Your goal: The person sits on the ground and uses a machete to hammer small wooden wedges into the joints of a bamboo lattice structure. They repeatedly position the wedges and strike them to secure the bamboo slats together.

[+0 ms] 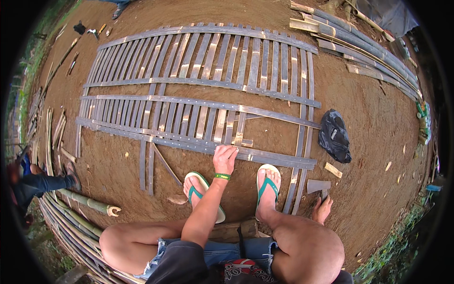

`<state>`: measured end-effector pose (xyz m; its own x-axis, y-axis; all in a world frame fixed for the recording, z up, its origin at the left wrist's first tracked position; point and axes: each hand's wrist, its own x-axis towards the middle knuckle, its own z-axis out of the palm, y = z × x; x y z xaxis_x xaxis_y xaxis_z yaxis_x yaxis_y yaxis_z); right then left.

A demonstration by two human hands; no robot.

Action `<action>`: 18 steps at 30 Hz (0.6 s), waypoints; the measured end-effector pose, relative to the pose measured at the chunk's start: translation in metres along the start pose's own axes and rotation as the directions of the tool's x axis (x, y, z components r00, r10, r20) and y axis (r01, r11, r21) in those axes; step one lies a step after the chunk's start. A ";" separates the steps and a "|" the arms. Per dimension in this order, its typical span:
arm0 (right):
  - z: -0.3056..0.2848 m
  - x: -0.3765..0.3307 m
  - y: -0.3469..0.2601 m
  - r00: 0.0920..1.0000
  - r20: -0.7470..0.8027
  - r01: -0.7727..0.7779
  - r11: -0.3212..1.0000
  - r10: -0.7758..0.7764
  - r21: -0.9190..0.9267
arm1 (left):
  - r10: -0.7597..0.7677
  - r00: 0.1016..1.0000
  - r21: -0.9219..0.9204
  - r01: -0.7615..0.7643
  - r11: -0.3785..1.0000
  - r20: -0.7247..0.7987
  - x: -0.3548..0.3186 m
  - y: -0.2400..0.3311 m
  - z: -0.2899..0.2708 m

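Currently, left hand (225,158) is pressing flat, fingers spread, on the grey slatted bamboo panel (198,90); right hand (323,208) is gripping a small steel hatchet (318,187) just beside that panel.

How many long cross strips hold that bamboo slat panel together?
4. One along the far edge, one below it, a third, and the nearest under the left hand.
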<state>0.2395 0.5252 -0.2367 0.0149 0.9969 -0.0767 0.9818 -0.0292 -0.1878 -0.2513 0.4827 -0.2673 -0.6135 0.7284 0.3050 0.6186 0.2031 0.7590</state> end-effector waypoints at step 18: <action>-0.032 0.063 -0.337 0.513 0.450 0.467 0.677 -0.731 0.569 | 0.061 0.998 0.076 -0.061 0.995 -0.004 -0.007 -0.007 0.004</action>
<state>-0.0848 0.5998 -0.1473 -0.7955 0.4997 -0.3428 0.5641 0.4043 -0.7199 -0.2494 0.4790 -0.2766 -0.5763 0.7371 0.3529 0.6904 0.2080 0.6929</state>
